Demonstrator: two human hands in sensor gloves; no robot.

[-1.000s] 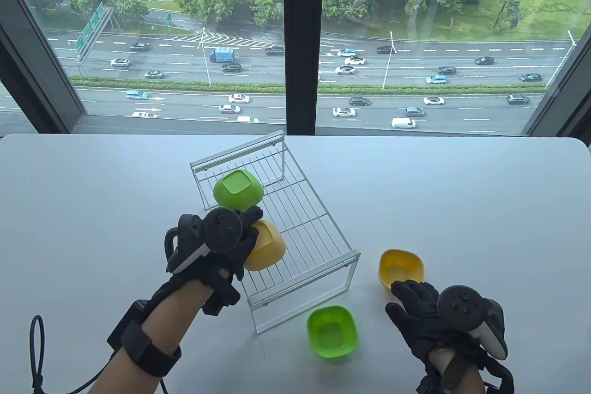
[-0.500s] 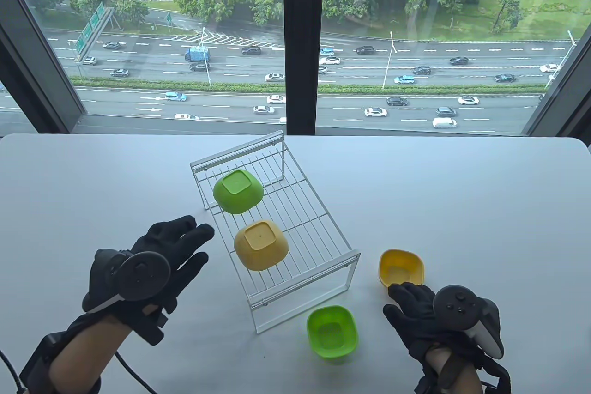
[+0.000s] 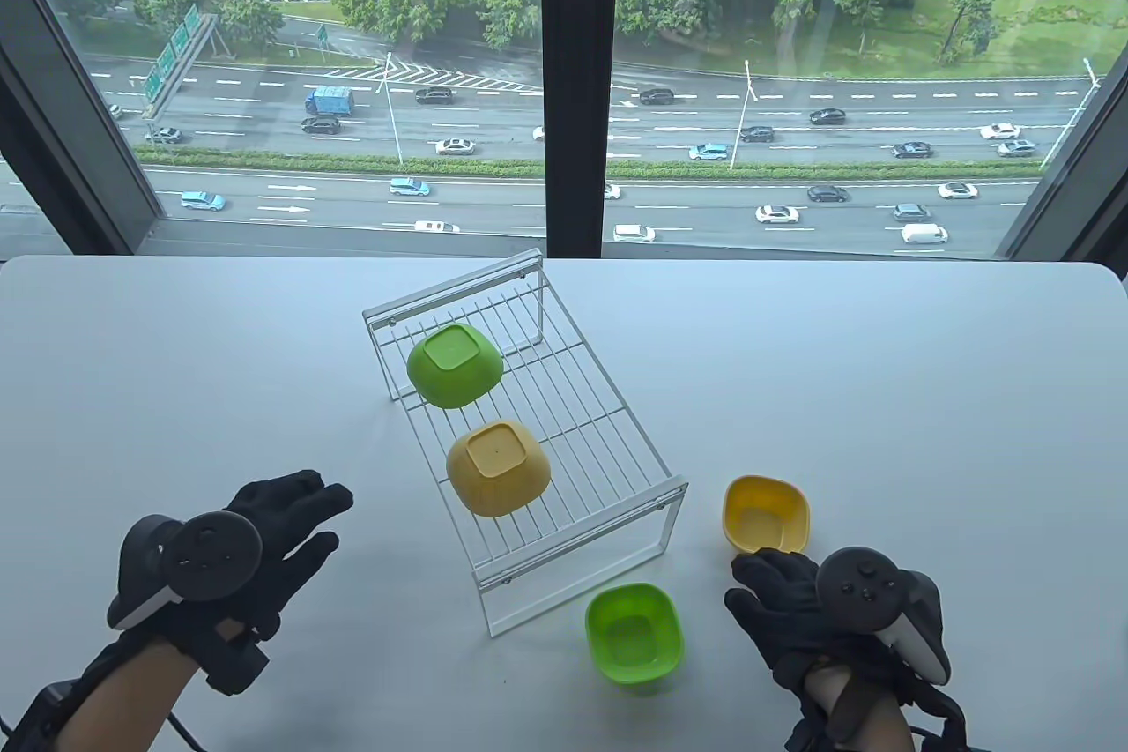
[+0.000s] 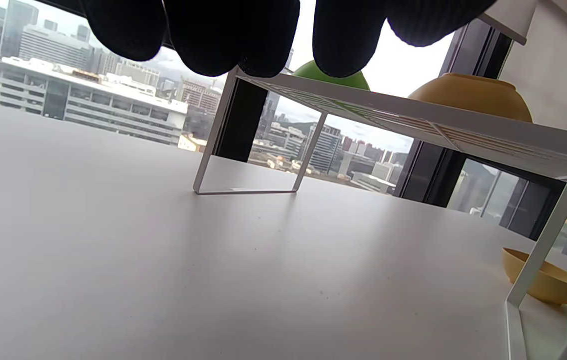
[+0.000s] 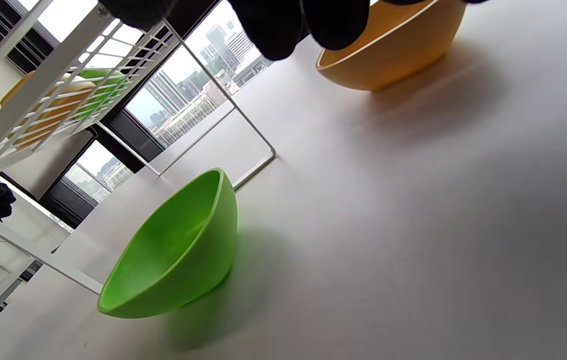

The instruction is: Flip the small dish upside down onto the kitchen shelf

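A white wire kitchen shelf [image 3: 608,470] stands mid-table. On it lie two small dishes upside down: a green one [image 3: 454,364] at the back and a yellow one [image 3: 498,467] in front; both show in the left wrist view, green [image 4: 331,77] and yellow [image 4: 471,97]. An upright yellow dish [image 3: 766,514] and an upright green dish [image 3: 634,632] sit on the table right of the shelf. My left hand [image 3: 291,523] is open and empty, left of the shelf. My right hand [image 3: 771,589] is open and empty, just below the upright yellow dish [image 5: 393,50], beside the green one [image 5: 173,255].
The white table [image 3: 925,399] runs back to a window ledge with a dark window post [image 3: 577,82] behind the shelf. The shelf's legs [image 4: 243,190] rest on the table.
My left hand has let go of the yellow dish on the shelf and drawn back down and to the left, empty. My right hand has shifted slightly left.
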